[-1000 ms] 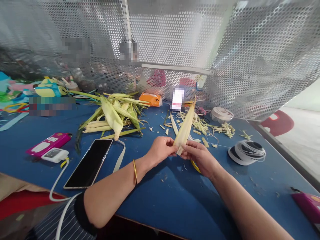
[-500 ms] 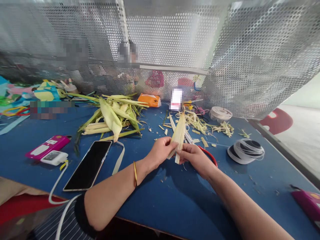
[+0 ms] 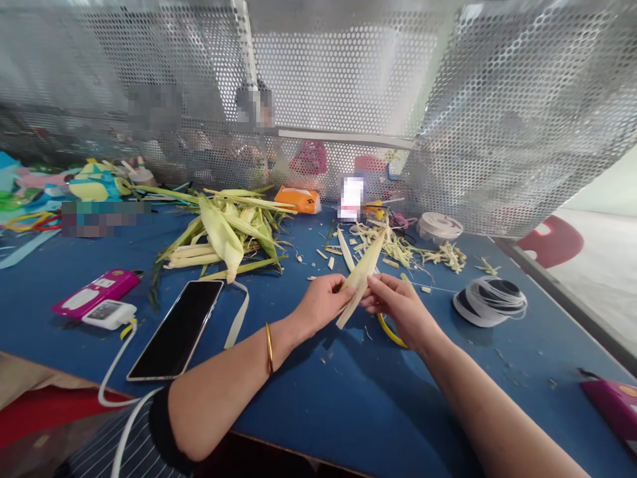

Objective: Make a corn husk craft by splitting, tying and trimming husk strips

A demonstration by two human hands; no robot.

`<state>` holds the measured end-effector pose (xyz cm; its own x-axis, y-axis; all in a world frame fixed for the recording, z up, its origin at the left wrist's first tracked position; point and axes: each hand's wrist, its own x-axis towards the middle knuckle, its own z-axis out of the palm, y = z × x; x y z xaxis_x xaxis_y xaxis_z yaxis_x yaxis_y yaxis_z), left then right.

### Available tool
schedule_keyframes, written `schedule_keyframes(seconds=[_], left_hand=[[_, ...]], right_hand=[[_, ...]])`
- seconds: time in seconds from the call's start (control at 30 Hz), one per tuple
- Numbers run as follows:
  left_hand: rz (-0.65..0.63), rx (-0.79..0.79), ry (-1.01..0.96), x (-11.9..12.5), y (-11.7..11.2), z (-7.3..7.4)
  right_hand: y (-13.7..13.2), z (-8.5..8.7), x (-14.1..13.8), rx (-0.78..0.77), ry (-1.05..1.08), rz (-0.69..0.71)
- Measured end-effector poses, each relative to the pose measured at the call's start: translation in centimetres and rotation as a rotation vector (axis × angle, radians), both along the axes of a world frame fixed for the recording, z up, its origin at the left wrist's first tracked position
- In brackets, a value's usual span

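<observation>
A pale corn husk (image 3: 367, 262) is held up at a slant above the table, its tip pointing away and to the right. My left hand (image 3: 324, 302) pinches its lower part between thumb and fingers. At the husk's right edge, my right hand (image 3: 398, 302) is closed, thumb and fingertips together on it. Beneath the right hand a curved yellow handle (image 3: 391, 332) shows, seemingly of scissors; the rest is mostly covered. Behind the husk lies another narrow pale strip (image 3: 344, 249).
Leafy corn husks (image 3: 223, 232) are heaped left of centre. Shredded scraps (image 3: 393, 242) lie beyond my hands, with a spool of white thread (image 3: 488, 302) to the right. A black-screened phone (image 3: 176, 328) and a magenta device (image 3: 97, 292) are at left; a perforated panel (image 3: 343, 73) borders the back.
The husk has tilted its tip to the right. My right hand has shifted slightly right and up; a yellow handle now shows below it, and the red handle seen before is covered.
</observation>
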<state>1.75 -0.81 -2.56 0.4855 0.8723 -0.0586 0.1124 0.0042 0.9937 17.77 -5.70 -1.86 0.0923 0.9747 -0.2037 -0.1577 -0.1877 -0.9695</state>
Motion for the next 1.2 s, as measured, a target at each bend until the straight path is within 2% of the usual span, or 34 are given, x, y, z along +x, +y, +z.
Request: schedule_keyframes(seconds=[0.2,0.43,0.57,0.73,0.87,0.97,1.1,1.2], left_hand=[[-0.038,0.024,0.089,0.2,-0.3,-0.2],[0.021,0.038,0.027,0.4,0.1,-1.0],[0.060,0.069,0.044,0.4,0.1,-1.3],[0.068,0.086,0.028,0.4,-0.1,-0.8],[0.074,0.118,0.065,0.2,-0.1,-0.4],[0.102,0.159,0.095,0.0,0.1,-0.5],[0.109,0.203,0.133,0.0,0.2,-0.5],[0.091,0.243,0.184,0.1,-0.2,-0.2]], right_hand=[[0.4,-1.2,-0.6,0.111,-0.154,-0.035],[0.0,-0.8,-1.0,0.095,-0.186,0.147],[-0.3,-1.0,-1.7,0.095,-0.233,0.094],[-0.4,-1.1,-1.9,0.065,-0.097,0.052],[-0.7,-0.2,-1.4,-0.036,0.145,0.103],[-0.8,0.4,-1.2,-0.078,0.243,0.090],[-0.6,0.2,-1.5,-0.094,0.224,0.059],[-0.4,-0.3,-1.8,-0.022,0.073,0.015]])
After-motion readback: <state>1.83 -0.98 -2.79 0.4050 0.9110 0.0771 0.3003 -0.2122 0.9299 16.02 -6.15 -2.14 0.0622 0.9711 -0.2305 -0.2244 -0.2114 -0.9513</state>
